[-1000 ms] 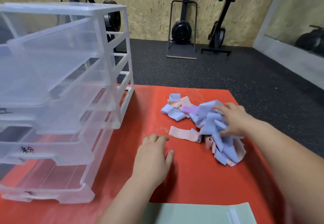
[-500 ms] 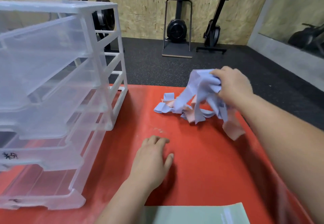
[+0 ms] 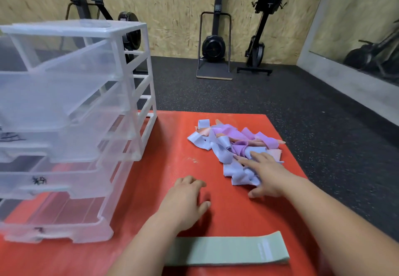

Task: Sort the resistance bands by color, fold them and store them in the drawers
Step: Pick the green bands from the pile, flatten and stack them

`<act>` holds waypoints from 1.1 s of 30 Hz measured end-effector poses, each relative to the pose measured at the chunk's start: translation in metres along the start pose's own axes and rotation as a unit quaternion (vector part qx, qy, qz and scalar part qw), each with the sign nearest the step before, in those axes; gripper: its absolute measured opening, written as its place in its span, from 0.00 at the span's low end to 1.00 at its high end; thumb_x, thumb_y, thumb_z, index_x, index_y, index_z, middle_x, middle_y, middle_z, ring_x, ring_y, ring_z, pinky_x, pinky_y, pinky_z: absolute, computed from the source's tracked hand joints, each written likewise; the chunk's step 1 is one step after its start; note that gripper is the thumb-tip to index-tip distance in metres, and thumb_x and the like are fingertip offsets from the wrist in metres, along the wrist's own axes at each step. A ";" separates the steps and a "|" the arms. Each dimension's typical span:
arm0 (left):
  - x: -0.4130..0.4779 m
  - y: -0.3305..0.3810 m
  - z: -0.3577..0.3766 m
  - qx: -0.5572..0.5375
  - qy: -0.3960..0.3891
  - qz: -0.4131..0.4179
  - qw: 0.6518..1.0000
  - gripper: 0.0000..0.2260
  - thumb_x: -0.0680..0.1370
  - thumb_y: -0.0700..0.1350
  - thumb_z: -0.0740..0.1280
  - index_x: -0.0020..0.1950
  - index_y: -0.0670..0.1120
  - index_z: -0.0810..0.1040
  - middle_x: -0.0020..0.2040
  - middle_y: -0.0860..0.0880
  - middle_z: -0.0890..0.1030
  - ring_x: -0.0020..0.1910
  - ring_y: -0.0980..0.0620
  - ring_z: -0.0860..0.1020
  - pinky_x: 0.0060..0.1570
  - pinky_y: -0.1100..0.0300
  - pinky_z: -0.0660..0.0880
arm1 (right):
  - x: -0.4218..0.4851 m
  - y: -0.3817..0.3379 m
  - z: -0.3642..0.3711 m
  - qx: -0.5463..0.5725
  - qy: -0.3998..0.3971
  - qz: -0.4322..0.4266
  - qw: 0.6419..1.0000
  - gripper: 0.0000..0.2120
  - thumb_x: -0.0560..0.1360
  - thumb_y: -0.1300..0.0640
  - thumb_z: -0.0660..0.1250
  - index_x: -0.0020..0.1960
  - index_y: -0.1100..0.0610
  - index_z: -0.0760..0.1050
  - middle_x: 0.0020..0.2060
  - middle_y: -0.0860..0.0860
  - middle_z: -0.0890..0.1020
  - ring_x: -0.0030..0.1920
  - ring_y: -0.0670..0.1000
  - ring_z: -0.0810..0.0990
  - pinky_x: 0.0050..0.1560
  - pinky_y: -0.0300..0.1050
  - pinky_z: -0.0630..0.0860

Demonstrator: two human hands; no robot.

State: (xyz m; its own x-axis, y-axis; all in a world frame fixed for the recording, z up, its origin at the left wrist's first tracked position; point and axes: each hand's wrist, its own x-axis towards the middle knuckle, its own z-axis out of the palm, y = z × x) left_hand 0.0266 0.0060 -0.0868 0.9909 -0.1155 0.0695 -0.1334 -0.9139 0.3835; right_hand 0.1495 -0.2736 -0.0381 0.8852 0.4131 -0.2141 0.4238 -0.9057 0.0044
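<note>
A tangled pile of resistance bands in light blue, purple and peach lies on the far right part of the red mat. My right hand lies on the near edge of the pile, fingers spread and straight over the light blue bands. My left hand rests flat on the mat, palm down, holding nothing. A pale green band lies flat on the mat near me, partly under my left forearm. A clear plastic drawer unit stands at the left with its drawers pulled out.
Beyond the mat is dark rubber gym floor. Exercise machines stand against the wooden back wall. A mirror wall runs along the right side.
My right hand had lifted a bunch of bands off the mat; now the bands lie on the mat again and the hand lies spread over them. The left hand stayed put.
</note>
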 end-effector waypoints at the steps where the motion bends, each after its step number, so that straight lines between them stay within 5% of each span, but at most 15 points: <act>1: -0.003 -0.001 -0.003 -0.005 -0.001 0.004 1.000 0.27 0.79 0.63 0.67 0.76 0.57 0.71 0.69 0.53 0.73 0.69 0.47 0.70 0.69 0.52 0.71 | -0.007 0.001 -0.001 0.023 0.012 0.005 1.000 0.60 0.53 0.26 0.71 0.81 0.34 0.51 0.82 0.49 0.55 0.80 0.58 0.53 0.75 0.62 0.67; 9: -0.053 -0.005 -0.022 -0.040 -0.020 0.057 0.997 0.32 0.73 0.69 0.70 0.74 0.57 0.74 0.65 0.55 0.77 0.66 0.51 0.74 0.69 0.53 0.71 | -0.076 -0.006 0.007 0.137 0.137 -0.025 0.981 0.47 0.66 0.36 0.79 0.80 0.40 0.64 0.81 0.51 0.62 0.81 0.56 0.57 0.80 0.52 0.57; 17: -0.106 0.004 -0.017 0.035 -0.060 0.101 0.992 0.38 0.68 0.75 0.69 0.73 0.60 0.73 0.63 0.56 0.77 0.62 0.51 0.76 0.64 0.51 0.75 | -0.149 -0.037 0.062 0.224 0.157 0.029 0.961 0.24 0.75 0.40 0.74 0.70 0.42 0.77 0.69 0.47 0.76 0.69 0.54 0.75 0.71 0.48 0.67; 23: -0.130 0.006 -0.007 0.107 -0.015 0.078 0.991 0.37 0.72 0.68 0.71 0.79 0.62 0.65 0.71 0.56 0.73 0.68 0.49 0.72 0.67 0.50 0.71 | -0.168 -0.040 0.082 0.223 0.098 0.120 0.962 0.25 0.80 0.42 0.67 0.76 0.45 0.70 0.64 0.56 0.76 0.66 0.60 0.76 0.69 0.52 0.70; 29: -0.131 0.008 -0.002 0.125 -0.009 0.047 0.991 0.23 0.77 0.62 0.70 0.71 0.62 0.71 0.63 0.57 0.75 0.62 0.49 0.74 0.56 0.51 0.73 | -0.170 -0.041 0.085 0.255 0.062 0.142 0.954 0.31 0.76 0.48 0.74 0.77 0.46 0.69 0.64 0.56 0.78 0.66 0.58 0.76 0.66 0.48 0.71; 33: -0.130 0.007 -0.003 0.108 -0.012 0.043 0.993 0.23 0.77 0.61 0.72 0.71 0.62 0.72 0.62 0.57 0.76 0.60 0.50 0.73 0.56 0.51 0.73 | -0.167 -0.041 0.087 0.376 0.099 0.187 0.902 0.32 0.67 0.56 0.81 0.69 0.44 0.76 0.50 0.48 0.84 0.48 0.52 0.83 0.56 0.48 0.79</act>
State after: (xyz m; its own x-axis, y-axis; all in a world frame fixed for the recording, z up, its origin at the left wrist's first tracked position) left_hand -0.1029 0.0159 -0.0905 0.9765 -0.2041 0.0697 -0.2133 -0.9619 0.1708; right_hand -0.0321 -0.3137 -0.0875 0.9878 0.0071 -0.1556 -0.0955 -0.7619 -0.6406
